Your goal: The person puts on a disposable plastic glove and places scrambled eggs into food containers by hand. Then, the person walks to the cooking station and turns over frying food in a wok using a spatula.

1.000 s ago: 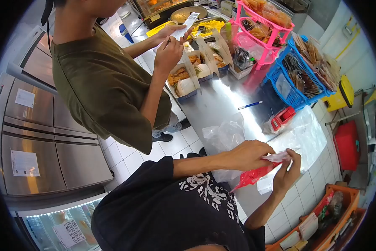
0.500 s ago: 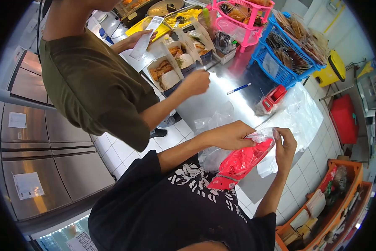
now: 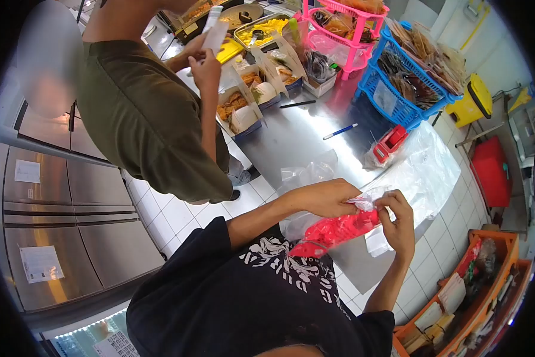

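Note:
A crinkled, shiny red plastic bag [image 3: 333,232] with a whitish see-through top hangs slantwise in front of my black shirt. At its gathered top, my left hand [image 3: 331,198] is closed with the knuckles upward. Opposite it, my right hand [image 3: 400,219] pinches the same see-through end between thumb and fingers. What the bag contains cannot be made out. Beneath and beyond my hands lie a stack of clear plastic bags [image 3: 419,178] and a loose clear bag [image 3: 315,172] on the steel table [image 3: 279,143].
A red tape dispenser [image 3: 390,143], a blue pen [image 3: 340,131] and a black pen [image 3: 298,104] lie on the table. Boxed meals [image 3: 240,116] line its far left. Blue [image 3: 392,89] and pink [image 3: 345,35] baskets stand behind. A co-worker in an olive shirt [image 3: 154,119] stands left, holding paper.
The bag's top is bunched more tightly, and its lower end has swung up slightly. The co-worker's near hand has moved back to the paper; a black pen now shows on the table.

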A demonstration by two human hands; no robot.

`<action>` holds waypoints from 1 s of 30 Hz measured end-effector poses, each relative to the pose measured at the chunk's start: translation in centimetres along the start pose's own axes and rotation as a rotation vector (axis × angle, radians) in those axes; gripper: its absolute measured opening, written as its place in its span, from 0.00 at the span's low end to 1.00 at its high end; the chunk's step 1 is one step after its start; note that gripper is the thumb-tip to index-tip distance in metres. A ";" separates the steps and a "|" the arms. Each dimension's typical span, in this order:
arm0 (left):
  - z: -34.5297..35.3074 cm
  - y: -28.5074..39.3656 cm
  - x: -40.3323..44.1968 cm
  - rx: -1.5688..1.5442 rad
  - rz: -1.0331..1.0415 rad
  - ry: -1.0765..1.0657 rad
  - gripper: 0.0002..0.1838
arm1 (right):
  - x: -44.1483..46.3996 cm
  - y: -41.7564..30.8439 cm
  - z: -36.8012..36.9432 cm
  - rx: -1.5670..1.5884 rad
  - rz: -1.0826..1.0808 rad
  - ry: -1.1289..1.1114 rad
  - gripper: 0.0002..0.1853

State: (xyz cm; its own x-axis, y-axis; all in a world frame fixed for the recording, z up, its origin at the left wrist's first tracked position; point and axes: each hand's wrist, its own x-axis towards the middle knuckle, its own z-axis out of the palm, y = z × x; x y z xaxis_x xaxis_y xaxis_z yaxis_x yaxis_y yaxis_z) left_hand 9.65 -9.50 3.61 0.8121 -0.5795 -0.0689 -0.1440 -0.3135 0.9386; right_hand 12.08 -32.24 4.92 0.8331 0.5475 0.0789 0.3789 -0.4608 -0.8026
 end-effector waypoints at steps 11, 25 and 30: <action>0.7 -0.5 1.5 0.174 0.074 0.204 0.13 | 0.2 2.5 -0.8 0.318 0.080 -0.302 0.09; 1.1 -0.5 2.1 0.282 0.092 0.368 0.15 | 0.4 1.7 1.5 0.341 0.158 -0.045 0.13; 1.3 -0.5 1.8 0.244 -0.041 0.342 0.19 | 0.7 2.1 1.5 0.193 0.066 -0.048 0.11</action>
State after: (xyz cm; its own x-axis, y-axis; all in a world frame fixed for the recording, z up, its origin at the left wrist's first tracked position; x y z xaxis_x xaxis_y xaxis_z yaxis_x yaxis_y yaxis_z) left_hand 10.45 -11.37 2.61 0.9550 -0.2923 0.0499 -0.2037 -0.5242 0.8269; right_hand 12.87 -31.73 2.41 0.8316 0.5554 -0.0024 0.2361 -0.3573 -0.9037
